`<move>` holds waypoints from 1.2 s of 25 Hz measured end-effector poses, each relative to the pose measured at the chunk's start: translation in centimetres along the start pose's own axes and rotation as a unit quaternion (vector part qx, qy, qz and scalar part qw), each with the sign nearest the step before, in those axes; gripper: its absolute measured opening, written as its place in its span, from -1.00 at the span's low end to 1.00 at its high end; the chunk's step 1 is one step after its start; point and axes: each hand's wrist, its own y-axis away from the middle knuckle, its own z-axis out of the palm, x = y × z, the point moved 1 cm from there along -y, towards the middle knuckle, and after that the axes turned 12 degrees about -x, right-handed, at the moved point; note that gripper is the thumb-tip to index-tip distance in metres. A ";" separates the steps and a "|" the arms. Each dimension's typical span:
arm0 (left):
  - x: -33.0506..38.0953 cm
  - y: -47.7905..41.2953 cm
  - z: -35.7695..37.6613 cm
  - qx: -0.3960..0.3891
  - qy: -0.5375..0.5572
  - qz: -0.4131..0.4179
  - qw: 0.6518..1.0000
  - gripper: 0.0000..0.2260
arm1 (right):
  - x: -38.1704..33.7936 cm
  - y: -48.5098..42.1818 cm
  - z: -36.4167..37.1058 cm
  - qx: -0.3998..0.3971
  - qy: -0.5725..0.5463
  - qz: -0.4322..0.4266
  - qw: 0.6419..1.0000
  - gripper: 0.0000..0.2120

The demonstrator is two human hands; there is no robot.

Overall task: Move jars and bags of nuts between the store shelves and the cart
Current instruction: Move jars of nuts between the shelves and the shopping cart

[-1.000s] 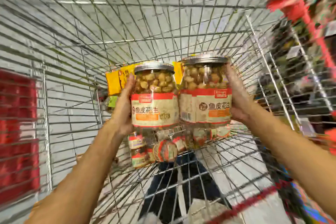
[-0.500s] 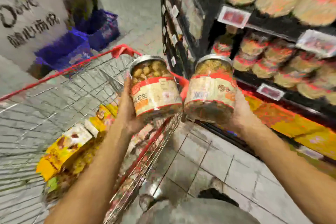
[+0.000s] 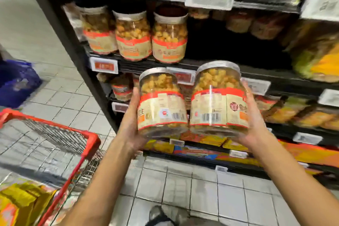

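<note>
Two held jars (image 3: 190, 101) before shelves (image 3: 211, 68), cart (image 3: 88, 139) left.

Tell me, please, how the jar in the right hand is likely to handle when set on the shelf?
The jar looks rigid and full, so probably fairly heavy. Its clear wall is glossy, perhaps slippery in the right hand. Round-bodied, it would likely roll if laid down.

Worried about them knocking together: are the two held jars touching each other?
Touching. The head view shows the left jar and the right jar pressed side by side, meeting near their bases with no gap.
</note>
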 end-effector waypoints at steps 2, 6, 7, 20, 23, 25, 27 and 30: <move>0.9 -2.4 2.1 -0.034 -0.036 0.022 0.999 -0.42 | -1.7 0.5 -1.3 0.013 -0.022 -0.050 0.998 -0.50; 2.2 -7.7 5.5 -0.081 -0.121 0.065 0.987 -0.47 | -4.6 0.8 -3.2 0.016 -0.052 -0.144 0.988 -0.50; 2.4 -9.1 6.2 -0.086 -0.143 0.071 0.983 -0.42 | -5.3 0.8 -3.6 0.020 -0.052 -0.161 0.985 -0.48; 3.2 -20.2 8.0 0.037 -0.492 0.276 0.825 -0.54 | -11.9 -0.4 -8.4 0.069 -0.007 -0.216 0.974 -0.38; 3.8 -20.6 7.7 0.044 -0.556 0.261 0.787 -0.32 | -13.0 -1.0 -9.7 0.065 -0.007 -0.206 0.976 -0.39; 4.2 -19.9 8.3 0.036 -0.578 0.231 0.781 -0.27 | -13.5 -1.6 -10.5 0.051 -0.004 -0.196 0.979 -0.38; 3.5 -17.9 8.7 0.050 -0.607 0.221 0.762 -0.26 | -14.0 -2.3 -11.1 0.043 0.011 -0.187 0.981 -0.38; -1.4 -14.1 9.6 0.155 -0.607 0.351 0.696 -0.54 | -14.7 -3.2 -11.5 0.040 0.029 -0.194 0.980 -0.41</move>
